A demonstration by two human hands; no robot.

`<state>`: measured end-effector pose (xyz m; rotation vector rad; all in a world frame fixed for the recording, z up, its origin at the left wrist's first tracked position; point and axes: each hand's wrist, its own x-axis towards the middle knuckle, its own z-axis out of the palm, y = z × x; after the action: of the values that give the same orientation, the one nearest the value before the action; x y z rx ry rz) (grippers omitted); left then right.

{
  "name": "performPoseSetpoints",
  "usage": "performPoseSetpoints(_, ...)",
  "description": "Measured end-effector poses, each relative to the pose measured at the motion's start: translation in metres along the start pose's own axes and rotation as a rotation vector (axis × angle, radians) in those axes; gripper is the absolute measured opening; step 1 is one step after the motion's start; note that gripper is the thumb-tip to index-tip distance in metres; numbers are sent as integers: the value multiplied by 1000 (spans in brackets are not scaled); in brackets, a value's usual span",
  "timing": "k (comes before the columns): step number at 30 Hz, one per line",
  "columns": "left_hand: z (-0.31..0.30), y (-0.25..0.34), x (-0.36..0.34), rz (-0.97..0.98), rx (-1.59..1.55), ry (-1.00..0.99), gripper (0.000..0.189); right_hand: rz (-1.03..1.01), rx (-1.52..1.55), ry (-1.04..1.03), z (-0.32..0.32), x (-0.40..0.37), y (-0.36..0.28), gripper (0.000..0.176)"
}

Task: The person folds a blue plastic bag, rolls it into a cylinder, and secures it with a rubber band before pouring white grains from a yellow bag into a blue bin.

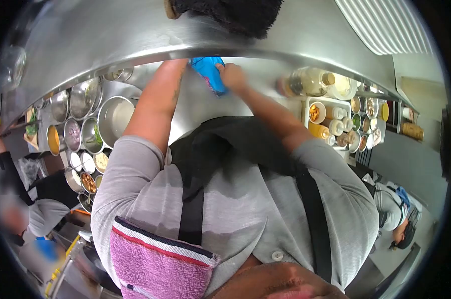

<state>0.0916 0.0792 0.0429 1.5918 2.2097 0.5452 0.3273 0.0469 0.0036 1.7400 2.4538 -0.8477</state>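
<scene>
A bright blue packet [209, 74] with pink and dark marks near its lower end lies against the steel worktop [185, 107]; its kind I cannot make out. My right hand [232, 78], slightly blurred, grips the packet's right side with the thumb on top. My left forearm [158, 99] reaches forward to the packet's left side. The left hand itself is hidden beyond the steel shelf edge, as is the packet's upper end.
The steel shelf [135, 30] overhangs the worktop, with a dark fluffy thing [230, 15] on it. Metal bowls [92, 134] and a large pot [116, 117] stand left. On the right are a jar [307, 82] and squeeze bottles [335, 112]. Other people are on both sides.
</scene>
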Motion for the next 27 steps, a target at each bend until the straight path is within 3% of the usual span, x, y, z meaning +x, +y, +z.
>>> performPoseSetpoints(5,6,2,6,28,-142,-126,66,36,-109,113,-13,-16,20,57)
performPoseSetpoints(7,16,-1,2,8,-276,-205,65,-95,-72,284,-19,-21,38,60)
performPoseSetpoints(8,23,-4,-3,-7,-367,-244,64,-202,-85,467,-23,-25,48,52)
performPoseSetpoints(9,31,-6,-9,-22,-453,-284,64,-181,-79,473,-28,-27,56,52)
performPoseSetpoints(11,33,-5,-35,-59,-590,-336,63,-184,410,444,-35,-33,75,42)
performPoseSetpoints(12,-6,20,-71,47,-546,-316,60,-66,712,242,-36,-37,84,35)
performPoseSetpoints(13,-58,53,-111,147,-505,-294,58,-48,713,251,-39,-43,92,35)
performPoseSetpoints(14,-63,65,-114,-34,-485,-317,55,-93,786,106,-47,-50,99,37)
performPoseSetpoints(15,-66,74,-126,-69,-437,-230,50,-144,858,-41,-56,-56,106,39)
performPoseSetpoints(16,-23,35,-105,-113,-646,-343,50,-111,827,-138,-66,-60,113,55)
performPoseSetpoints(17,16,-4,-83,-158,-853,-454,50,-105,834,-132,-77,-71,111,55)
performPoseSetpoints(18,12,-6,-87,-154,-847,-461,50,-65,880,-57,-89,-85,106,68)
performPoseSetpoints(20,-1,-3,-94,-380,-989,-320,49,-39,820,56,-95,-100,110,102)
performPoseSetpoints(21,11,-28,-85,-367,-986,-318,49,-45,822,67,-96,-107,107,102)
performPoseSetpoints(23,53,-92,-63,145,-505,-164,47,-322,781,186,-89,-129,94,92)
performPoseSetpoints(24,43,-85,-76,-46,-533,-296,49,-378,763,203,-91,-136,87,87)
performPoseSetpoints(25,39,-72,-90,-33,-527,-299,49,-376,765,217,-87,-136,83,87)
performPoseSetpoints(26,37,-54,-103,-17,-706,-199,43,-353,739,325,-82,-133,81,83)
performPoseSetpoints(27,33,-35,-115,-1,-885,-100,48,-328,712,434,-77,-130,80,78)
